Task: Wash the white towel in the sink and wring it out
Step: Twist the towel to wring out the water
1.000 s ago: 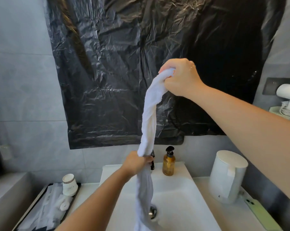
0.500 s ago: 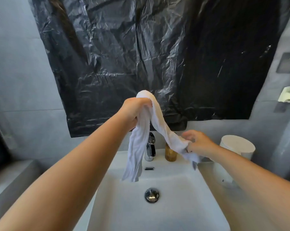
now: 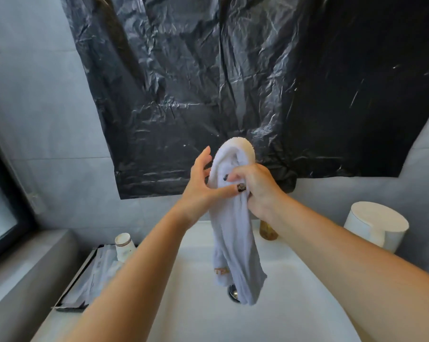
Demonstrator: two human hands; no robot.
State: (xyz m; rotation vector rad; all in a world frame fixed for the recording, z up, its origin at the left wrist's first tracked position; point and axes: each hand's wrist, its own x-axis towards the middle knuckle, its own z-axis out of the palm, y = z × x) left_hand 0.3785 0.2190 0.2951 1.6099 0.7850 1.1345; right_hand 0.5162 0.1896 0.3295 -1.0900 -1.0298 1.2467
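The white towel [image 3: 233, 233] hangs doubled over above the white sink [image 3: 294, 304], its fold at the top and both ends dangling just over the drain [image 3: 233, 294]. My right hand [image 3: 260, 191] grips the towel just below the fold, fingers curled round both layers. My left hand [image 3: 203, 186] is at the towel's left side with its fingers spread and straight; its thumb lies across the cloth. The tap is hidden behind the towel.
An amber soap bottle [image 3: 268, 232] stands behind the basin, a white lidded canister [image 3: 376, 225] at the right. Left of the sink, a paper cup [image 3: 123, 243] and a dark tray [image 3: 85, 280] of packets. Black plastic sheet [image 3: 233, 82] covers the wall above.
My hands have come together: the right hand rose from the towel's lower end to the fold, and the left hand loosened its grip and spread its fingers. The towel now hangs doubled.
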